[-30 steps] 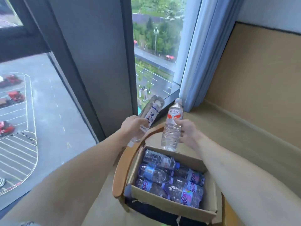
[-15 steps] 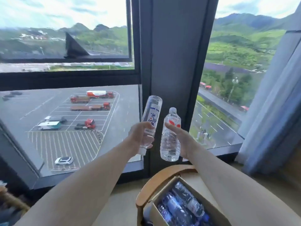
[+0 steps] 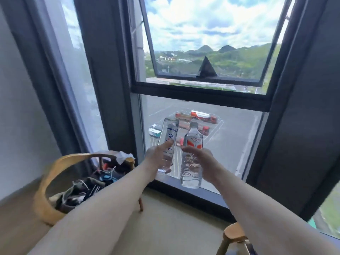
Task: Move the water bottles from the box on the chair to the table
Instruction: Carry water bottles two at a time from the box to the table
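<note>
Clear plastic fills both hands in the head view: the left hand (image 3: 159, 159) grips a blue-labelled bottle (image 3: 168, 138) cap-down, and the right hand (image 3: 201, 161) is wrapped round a red-labelled bottle (image 3: 191, 159) held upright — both in mid-air before the window (image 3: 202, 126), just beside each other. Lower left stands a wooden chair (image 3: 46, 190) heaped with clothes (image 3: 88, 186) — another chair's corner (image 3: 233, 234) shows at bottom right.

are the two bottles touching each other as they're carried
Apart. The head view shows a strip of the parking lot between the blue-label bottle in the left hand and the red-label bottle in the right hand.
</note>
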`<move>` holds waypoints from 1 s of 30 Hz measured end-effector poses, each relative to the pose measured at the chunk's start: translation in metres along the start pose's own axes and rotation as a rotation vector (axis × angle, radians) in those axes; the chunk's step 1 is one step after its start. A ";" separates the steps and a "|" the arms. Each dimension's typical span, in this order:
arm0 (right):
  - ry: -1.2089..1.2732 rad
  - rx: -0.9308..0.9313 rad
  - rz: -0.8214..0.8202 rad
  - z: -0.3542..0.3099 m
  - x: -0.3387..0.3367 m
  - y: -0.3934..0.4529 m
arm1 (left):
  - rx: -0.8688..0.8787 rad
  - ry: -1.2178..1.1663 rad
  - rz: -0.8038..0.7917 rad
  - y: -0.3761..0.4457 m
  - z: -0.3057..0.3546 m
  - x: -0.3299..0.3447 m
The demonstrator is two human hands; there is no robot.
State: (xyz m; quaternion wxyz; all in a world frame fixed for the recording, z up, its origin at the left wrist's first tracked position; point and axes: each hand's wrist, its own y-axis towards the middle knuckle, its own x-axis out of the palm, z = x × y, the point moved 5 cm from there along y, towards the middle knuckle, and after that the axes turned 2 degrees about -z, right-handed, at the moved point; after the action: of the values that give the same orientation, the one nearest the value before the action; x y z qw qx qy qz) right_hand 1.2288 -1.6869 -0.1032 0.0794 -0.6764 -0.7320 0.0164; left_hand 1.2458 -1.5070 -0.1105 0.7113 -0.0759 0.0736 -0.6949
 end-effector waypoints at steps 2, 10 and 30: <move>-0.016 -0.024 -0.041 0.001 0.045 0.001 | -0.015 0.017 0.064 -0.013 -0.002 -0.043; -0.033 0.004 -0.354 0.029 0.312 -0.038 | 0.040 -0.036 0.392 -0.116 -0.023 -0.299; -0.114 0.235 -1.048 0.136 0.843 -0.198 | -0.055 -0.369 1.098 -0.422 -0.116 -0.740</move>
State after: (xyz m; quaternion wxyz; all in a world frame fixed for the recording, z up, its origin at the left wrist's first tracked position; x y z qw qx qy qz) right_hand 0.9529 -0.8553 -0.1322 0.1124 -0.2052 -0.9678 0.0931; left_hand 0.7919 -0.7776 -0.1357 0.9664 -0.1650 -0.0052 -0.1969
